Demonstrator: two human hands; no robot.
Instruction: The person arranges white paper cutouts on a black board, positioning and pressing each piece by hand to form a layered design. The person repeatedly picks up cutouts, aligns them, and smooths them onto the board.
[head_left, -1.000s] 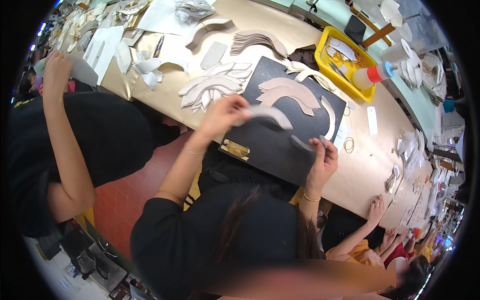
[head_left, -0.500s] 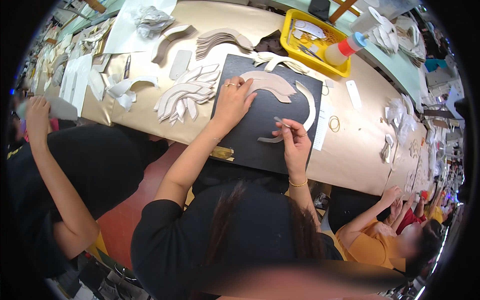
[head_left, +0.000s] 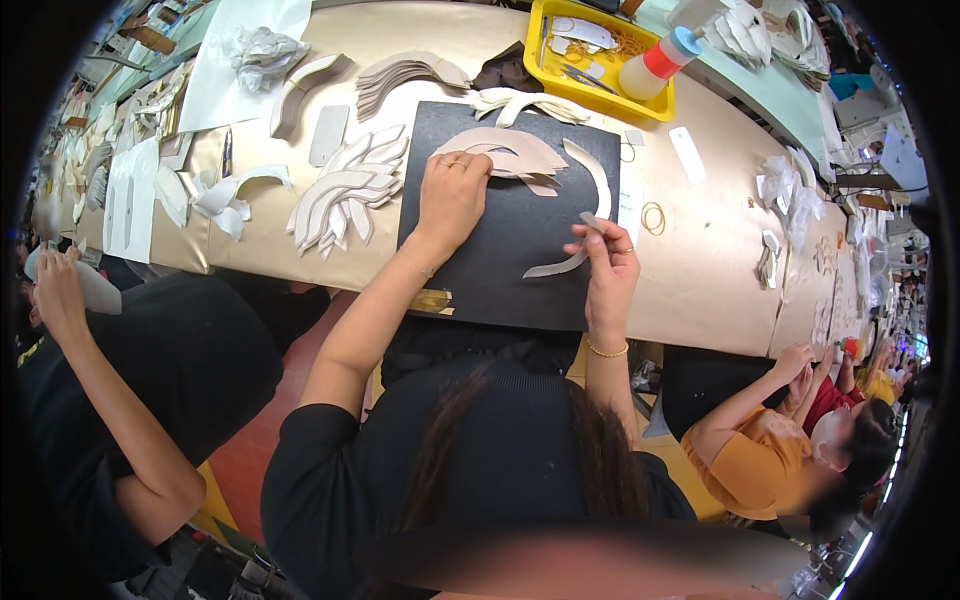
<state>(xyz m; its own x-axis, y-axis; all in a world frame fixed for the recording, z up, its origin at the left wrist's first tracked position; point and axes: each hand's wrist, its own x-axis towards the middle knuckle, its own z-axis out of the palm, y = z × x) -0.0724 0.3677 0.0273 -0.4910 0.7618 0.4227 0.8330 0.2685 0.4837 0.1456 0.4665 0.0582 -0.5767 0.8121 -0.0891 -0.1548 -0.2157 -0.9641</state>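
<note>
A stack of curved beige pieces [head_left: 520, 152] lies fanned on the black board [head_left: 500, 235]. My left hand [head_left: 452, 198] is at the stack's left end, its fingers curled and pinching the edge of a curved piece; the fingertips are partly hidden. Over the board's right side, my right hand [head_left: 612, 270] pinches a small flat grey piece [head_left: 590, 220] between thumb and fingers. Behind and below those fingers runs a curved off-white strip [head_left: 602, 180] lying on the board. More pale curved strips [head_left: 530, 102] rest at the board's far edge.
Left of the board are a pile of padded off-white curved pieces [head_left: 345, 190] and beige stacks [head_left: 410, 75]. A yellow tray [head_left: 655, 105] holds a bottle [head_left: 655, 65] and tweezers [head_left: 590, 78]. Rubber bands [head_left: 652, 218] lie to the right. Co-workers sit on both sides.
The whole view has shifted a little. My left fingers have curled in at the stack's left end, and the beige pieces are fanned wider. My right hand has moved slightly right, still holding the grey piece.
</note>
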